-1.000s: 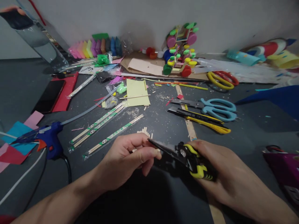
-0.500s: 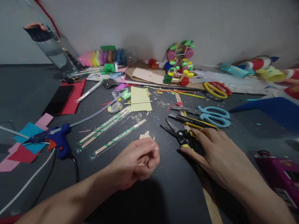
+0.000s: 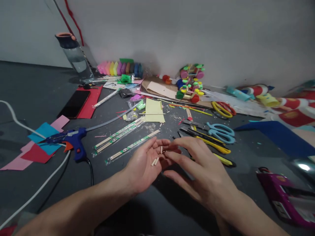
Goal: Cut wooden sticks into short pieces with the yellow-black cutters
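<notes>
My left hand is turned palm up and cupped, with a few short cut wooden stick pieces lying in it. Over its fingers reaches my right hand, fingers apart and curved; the fingertips are at the left hand's fingers, and I see nothing held between them. Behind the right hand lie black shears with yellow handles, mostly covered by it. Wrapped chopsticks rest on the table just beyond my left hand.
A blue glue gun with cables lies left, near a phone and a water bottle. Blue scissors and a yellow utility knife lie right. Small wheeled models stand at the back. A purple box is front right.
My right hand has let go of the shears and moved left to my left hand. The left hand has opened from a fist, showing the stick pieces. The view has shifted.
</notes>
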The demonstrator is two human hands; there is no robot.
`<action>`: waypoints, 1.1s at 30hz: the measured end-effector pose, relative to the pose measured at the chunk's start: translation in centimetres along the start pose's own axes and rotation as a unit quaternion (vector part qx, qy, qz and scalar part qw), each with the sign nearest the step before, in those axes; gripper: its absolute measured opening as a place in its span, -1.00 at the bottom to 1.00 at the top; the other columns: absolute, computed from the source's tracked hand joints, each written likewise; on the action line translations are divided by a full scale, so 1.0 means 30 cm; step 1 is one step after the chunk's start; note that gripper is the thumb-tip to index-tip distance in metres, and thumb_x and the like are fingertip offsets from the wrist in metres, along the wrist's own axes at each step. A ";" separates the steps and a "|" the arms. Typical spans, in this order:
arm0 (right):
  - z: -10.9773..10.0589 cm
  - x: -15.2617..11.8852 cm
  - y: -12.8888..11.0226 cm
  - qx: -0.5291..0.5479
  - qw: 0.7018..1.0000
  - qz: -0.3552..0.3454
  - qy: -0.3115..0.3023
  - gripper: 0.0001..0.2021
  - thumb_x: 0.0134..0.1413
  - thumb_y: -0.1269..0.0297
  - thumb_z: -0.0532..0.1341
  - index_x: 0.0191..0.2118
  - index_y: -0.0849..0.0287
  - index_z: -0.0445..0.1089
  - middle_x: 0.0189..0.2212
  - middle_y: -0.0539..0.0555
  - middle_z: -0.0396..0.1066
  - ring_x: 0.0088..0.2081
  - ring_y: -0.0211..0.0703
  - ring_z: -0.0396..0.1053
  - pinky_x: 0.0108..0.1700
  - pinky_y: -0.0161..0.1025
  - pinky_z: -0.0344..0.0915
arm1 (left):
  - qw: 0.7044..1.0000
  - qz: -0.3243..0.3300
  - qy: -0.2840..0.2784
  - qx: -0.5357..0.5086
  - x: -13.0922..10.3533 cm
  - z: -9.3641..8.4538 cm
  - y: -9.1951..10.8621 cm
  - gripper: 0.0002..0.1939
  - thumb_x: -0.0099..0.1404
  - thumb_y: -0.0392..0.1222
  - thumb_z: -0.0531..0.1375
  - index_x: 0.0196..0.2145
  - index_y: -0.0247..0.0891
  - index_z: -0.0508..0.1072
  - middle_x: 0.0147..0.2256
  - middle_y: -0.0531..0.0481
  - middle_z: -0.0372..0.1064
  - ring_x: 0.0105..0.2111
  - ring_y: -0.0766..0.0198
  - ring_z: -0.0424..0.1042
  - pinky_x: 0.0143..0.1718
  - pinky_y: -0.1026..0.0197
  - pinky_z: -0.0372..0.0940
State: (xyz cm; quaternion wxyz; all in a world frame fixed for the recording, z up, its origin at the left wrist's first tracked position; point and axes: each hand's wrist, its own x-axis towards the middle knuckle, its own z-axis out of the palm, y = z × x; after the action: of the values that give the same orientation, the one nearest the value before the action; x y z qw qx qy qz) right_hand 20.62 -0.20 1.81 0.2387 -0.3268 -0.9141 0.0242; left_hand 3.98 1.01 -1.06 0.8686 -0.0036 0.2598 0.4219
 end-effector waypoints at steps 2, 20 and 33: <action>0.026 0.022 -0.008 -0.024 1.000 0.007 0.008 -0.76 0.20 0.25 0.29 -0.09 0.28 0.40 -0.04 0.30 0.34 0.01 0.13 0.28 0.02 0.08 0.29 | 1.000 0.006 -0.010 -0.019 0.000 0.000 0.003 -0.52 0.53 -0.11 -0.14 -0.27 -0.45 0.47 -0.36 -0.16 0.46 -0.40 0.28 0.50 -0.33 0.29 0.37; 0.068 0.051 -0.010 0.111 0.991 0.073 -0.020 -0.88 0.23 0.41 0.25 -0.13 0.12 0.40 0.00 0.16 0.34 0.09 -0.01 0.21 0.09 -0.01 0.24 | 0.998 0.055 -0.001 -0.039 0.000 0.002 0.015 -0.52 0.52 0.02 -0.11 -0.17 -0.39 0.45 -0.33 -0.10 0.46 -0.43 0.31 0.45 -0.36 0.28 0.31; 0.107 0.049 -0.053 0.142 0.983 0.116 0.004 -0.88 0.23 0.38 0.26 -0.13 0.10 0.44 -0.03 0.12 0.41 0.15 0.03 0.18 0.17 0.10 0.19 | 0.997 0.070 0.027 -0.032 -0.003 0.009 0.008 -0.51 0.52 0.06 -0.15 -0.12 -0.37 0.40 -0.33 -0.05 0.39 -0.48 0.34 0.44 -0.40 0.32 0.32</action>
State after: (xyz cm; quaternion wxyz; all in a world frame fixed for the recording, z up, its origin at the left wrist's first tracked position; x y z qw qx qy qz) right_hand 17.25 -0.21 -0.09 0.2816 -0.3939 -0.8563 0.1799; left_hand 3.88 1.18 -0.73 0.8292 -0.0242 0.2692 0.4892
